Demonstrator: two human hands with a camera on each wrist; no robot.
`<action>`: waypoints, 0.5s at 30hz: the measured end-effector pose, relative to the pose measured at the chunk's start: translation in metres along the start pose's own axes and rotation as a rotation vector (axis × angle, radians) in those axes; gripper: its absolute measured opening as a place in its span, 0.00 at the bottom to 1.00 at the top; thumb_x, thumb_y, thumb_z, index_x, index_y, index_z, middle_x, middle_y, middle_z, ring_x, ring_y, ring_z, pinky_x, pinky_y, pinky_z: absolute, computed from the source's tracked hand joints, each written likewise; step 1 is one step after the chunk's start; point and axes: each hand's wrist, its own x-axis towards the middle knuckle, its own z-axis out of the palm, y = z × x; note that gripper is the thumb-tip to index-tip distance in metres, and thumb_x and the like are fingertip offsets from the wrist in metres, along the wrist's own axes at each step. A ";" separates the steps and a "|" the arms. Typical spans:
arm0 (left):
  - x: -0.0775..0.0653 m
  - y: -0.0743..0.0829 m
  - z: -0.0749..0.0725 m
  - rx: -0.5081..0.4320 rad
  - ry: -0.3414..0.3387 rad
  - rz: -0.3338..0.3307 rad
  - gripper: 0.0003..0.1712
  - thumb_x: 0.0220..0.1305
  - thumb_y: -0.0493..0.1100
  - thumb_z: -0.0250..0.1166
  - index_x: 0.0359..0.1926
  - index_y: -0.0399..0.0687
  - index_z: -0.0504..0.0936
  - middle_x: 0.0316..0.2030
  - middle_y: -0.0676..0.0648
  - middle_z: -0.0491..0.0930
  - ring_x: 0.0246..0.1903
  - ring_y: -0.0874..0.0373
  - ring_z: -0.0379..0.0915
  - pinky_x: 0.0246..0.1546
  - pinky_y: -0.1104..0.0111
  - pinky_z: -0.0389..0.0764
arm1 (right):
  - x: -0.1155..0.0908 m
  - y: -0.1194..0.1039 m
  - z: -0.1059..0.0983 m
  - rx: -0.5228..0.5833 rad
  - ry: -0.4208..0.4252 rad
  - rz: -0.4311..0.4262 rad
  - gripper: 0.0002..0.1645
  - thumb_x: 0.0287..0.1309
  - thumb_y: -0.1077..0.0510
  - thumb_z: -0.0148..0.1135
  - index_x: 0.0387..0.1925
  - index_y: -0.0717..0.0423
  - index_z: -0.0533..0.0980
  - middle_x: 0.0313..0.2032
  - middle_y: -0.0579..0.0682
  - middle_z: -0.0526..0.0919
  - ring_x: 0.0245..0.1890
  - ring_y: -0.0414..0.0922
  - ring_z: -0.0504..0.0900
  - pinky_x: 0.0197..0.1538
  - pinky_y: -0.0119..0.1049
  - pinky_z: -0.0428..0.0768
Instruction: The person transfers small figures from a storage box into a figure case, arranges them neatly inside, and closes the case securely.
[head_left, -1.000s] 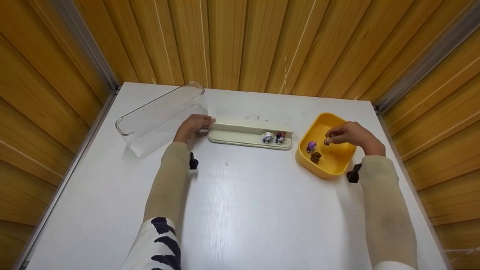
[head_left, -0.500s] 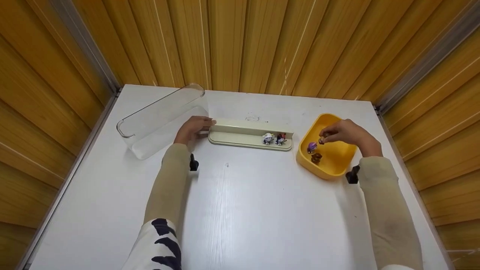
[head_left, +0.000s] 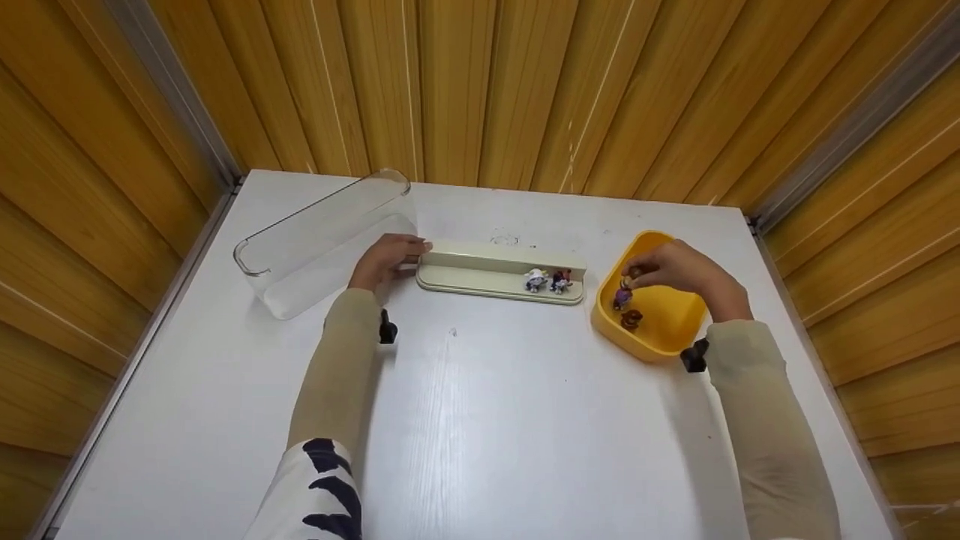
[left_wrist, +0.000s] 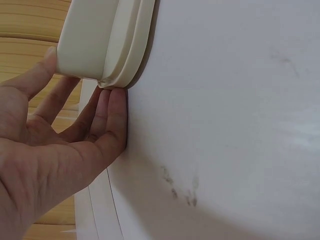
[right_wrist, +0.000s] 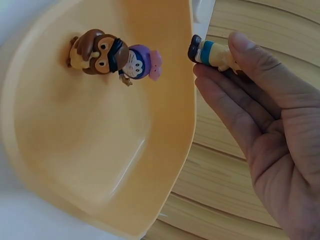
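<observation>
My left hand point(head_left: 382, 261) holds the left end of a cream stepped display base point(head_left: 469, 276), thumb on the raised step and fingertips against the end, seen closely on the base point(left_wrist: 107, 40) in the left wrist view. Two small figurines, a white one point(head_left: 535, 280) and a red and black one point(head_left: 560, 281), stand at its right end. With thumb and fingers my right hand point(right_wrist: 280, 120) pinches a yellow figurine point(right_wrist: 215, 54) with a blue band and dark feet, over the yellow bin point(head_left: 664, 330). Inside the bin are a purple-hooded figurine point(right_wrist: 141, 62) and a brown masked one point(right_wrist: 95, 52).
A clear plastic box point(head_left: 322, 240) sits at the back left of the white table point(head_left: 480, 420), beside my left hand. Yellow wood-patterned walls point(head_left: 450, 90) enclose the table's back and sides.
My right hand has shifted left over the yellow bin with the pinched figurine, now close above the purple-hooded one. The left hand stays on the base.
</observation>
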 end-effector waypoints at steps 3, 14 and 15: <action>0.000 -0.002 -0.001 0.001 0.005 0.001 0.33 0.68 0.47 0.69 0.70 0.42 0.72 0.63 0.44 0.77 0.62 0.51 0.73 0.65 0.58 0.74 | 0.003 -0.005 0.002 -0.005 0.002 -0.030 0.14 0.66 0.60 0.67 0.52 0.56 0.84 0.42 0.49 0.86 0.43 0.48 0.80 0.56 0.50 0.81; -0.003 0.000 0.001 0.023 -0.025 0.027 0.33 0.70 0.47 0.68 0.71 0.41 0.71 0.65 0.43 0.76 0.64 0.50 0.72 0.65 0.59 0.74 | 0.007 -0.018 0.005 0.009 0.006 -0.080 0.15 0.67 0.58 0.67 0.54 0.51 0.84 0.43 0.47 0.87 0.43 0.47 0.80 0.57 0.49 0.80; -0.003 0.001 0.001 0.024 -0.026 0.025 0.33 0.70 0.47 0.67 0.71 0.41 0.70 0.65 0.43 0.76 0.64 0.50 0.72 0.65 0.59 0.74 | 0.008 -0.019 0.005 0.010 0.009 -0.085 0.15 0.67 0.58 0.67 0.54 0.51 0.84 0.43 0.47 0.87 0.43 0.47 0.80 0.56 0.49 0.81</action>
